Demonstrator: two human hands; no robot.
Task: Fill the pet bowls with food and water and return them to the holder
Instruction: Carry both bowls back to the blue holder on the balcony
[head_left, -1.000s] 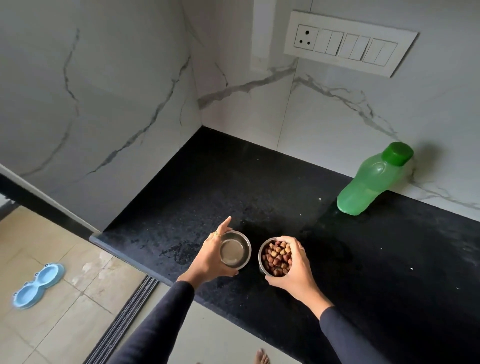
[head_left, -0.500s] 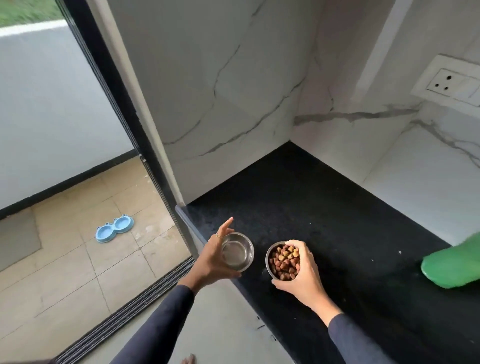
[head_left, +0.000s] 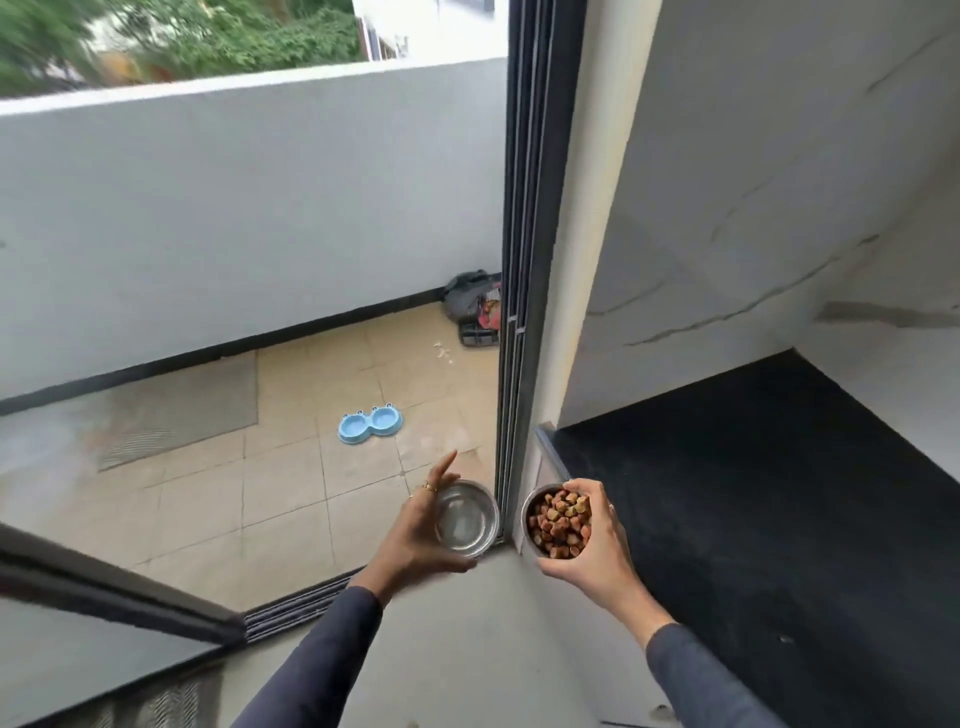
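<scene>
Nearest the camera, two dark sleeves reached forward. The left hand (head_left: 415, 530) curled round a round, shiny steel bowl (head_left: 466, 519) holding clear water, its forefinger sticking out straight and a ring on one finger. Just beside it, the right hand (head_left: 592, 545) gripped a second steel bowl (head_left: 535, 525), heaped with lumpy brown and tan kibble (head_left: 560, 522); the thumb hooked over its far rim. To the right lay a matte black stone surface (head_left: 753, 493) under white marbled walls with thin grey veins. Between the bowls rose a dark door frame (head_left: 524, 260). Beyond it, on beige floor tiles (head_left: 291, 493), sat a pale blue plastic holder (head_left: 370, 424) with two round wells, well apart from both bowls. Farther back stood a plain white wall (head_left: 234, 208).
</scene>
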